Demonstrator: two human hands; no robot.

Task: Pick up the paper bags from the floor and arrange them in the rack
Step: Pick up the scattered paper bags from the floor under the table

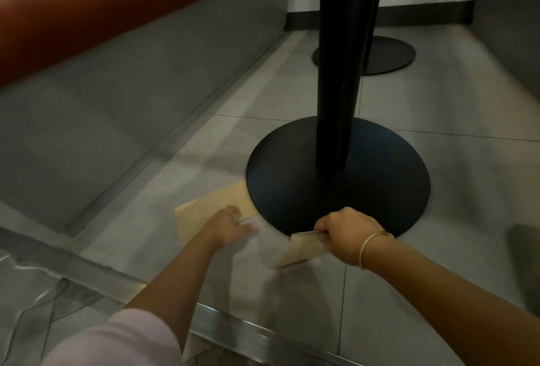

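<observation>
A flat brown paper bag lies on the grey floor tiles, its far corner tucked against the round black table base. My left hand reaches down onto the bag's near edge, its fingers blurred by motion where they touch the paper. My right hand grips the top of several folded brown paper bags, which hang down just above the floor in front of the base. No rack is in view.
A black table post rises from the base, with a second black base behind it. A brown bench seat over a grey panel runs along the left. A metal floor strip crosses in front of me.
</observation>
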